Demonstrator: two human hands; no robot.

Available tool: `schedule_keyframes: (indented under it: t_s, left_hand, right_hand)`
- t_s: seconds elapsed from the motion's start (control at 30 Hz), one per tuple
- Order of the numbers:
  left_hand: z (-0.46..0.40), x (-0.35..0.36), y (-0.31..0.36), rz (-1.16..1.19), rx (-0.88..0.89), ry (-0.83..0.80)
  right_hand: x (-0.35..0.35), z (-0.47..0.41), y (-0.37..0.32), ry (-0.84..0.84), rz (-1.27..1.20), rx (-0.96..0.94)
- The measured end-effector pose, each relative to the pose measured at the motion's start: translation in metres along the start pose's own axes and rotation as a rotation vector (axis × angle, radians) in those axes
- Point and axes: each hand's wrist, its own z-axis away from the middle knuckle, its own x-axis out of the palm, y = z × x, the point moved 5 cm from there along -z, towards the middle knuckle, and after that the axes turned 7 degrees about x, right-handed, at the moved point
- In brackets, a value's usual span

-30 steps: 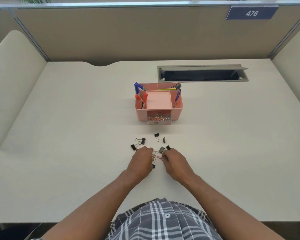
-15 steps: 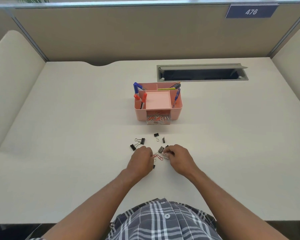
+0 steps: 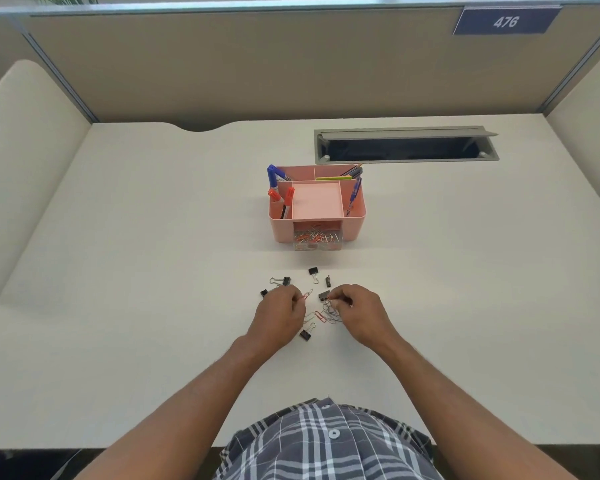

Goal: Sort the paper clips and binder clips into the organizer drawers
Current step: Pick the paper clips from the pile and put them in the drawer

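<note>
A pink organizer (image 3: 355, 216) stands mid-desk, its clear front drawer (image 3: 316, 241) pulled out and holding several paper clips. Nearer me, black binder clips (image 3: 314, 272) lie scattered, with loose paper clips (image 3: 321, 317) between my hands. My left hand (image 3: 279, 315) pinches a red paper clip (image 3: 306, 294) at its fingertips. My right hand (image 3: 359, 311) pinches paper clips at the top of the loose pile, next to a binder clip (image 3: 323, 295). One more binder clip (image 3: 306, 333) lies just below the pile.
Pens and markers (image 3: 274, 178) stand in the organizer's upper compartments. A grey cable slot (image 3: 406, 147) is sunk into the desk behind it. Beige partition walls (image 3: 257, 64) close off the back and both sides. The desk's near edge (image 3: 118, 445) runs below my forearms.
Both hands have lifted slightly and drawn apart. The left now holds a red paper clip up; the right has gathered paper clips from the pile.
</note>
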Motion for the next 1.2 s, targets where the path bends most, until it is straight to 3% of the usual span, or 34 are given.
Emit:
schedule_keyframes:
  t_s: [0.2, 0.33, 0.57, 0.8, 0.9, 1.03, 1.2]
  left_hand:
    - [-0.032, -0.042, 0.026, 0.094, 0.055, 0.138]
    - [-0.061, -0.067, 0.047, 0.026, 0.125, 0.199]
    - [-0.084, -0.068, 0.062, -0.089, 0.132, 0.177]
    - [-0.062, -0.062, 0.054, 0.009, 0.180, 0.197]
    - [-0.040, -0.047, 0.038, -0.046, 0.145, 0.121]
    - [-0.010, -0.009, 0.010, -0.201, 0.043, -0.134]
    - [0.013, 0.024, 0.002, -0.343, 0.059, -0.212]
  right_hand:
    - [-0.029, -0.019, -0.043, 0.146, -0.147, -0.107]
    - [-0.051, -0.037, -0.083, 0.255, -0.177, -0.207]
    - [-0.053, -0.060, -0.102, 0.241, -0.077, -0.195]
    - [-0.054, -0.035, -0.093, 0.232, -0.078, -0.221]
    - [-0.045, -0.020, -0.066, 0.153, 0.066, -0.147]
    - [-0.014, -0.005, -0.014, -0.039, 0.450, 0.062]
    - [0.018, 0.014, 0.009, -0.013, 0.564, 0.038]
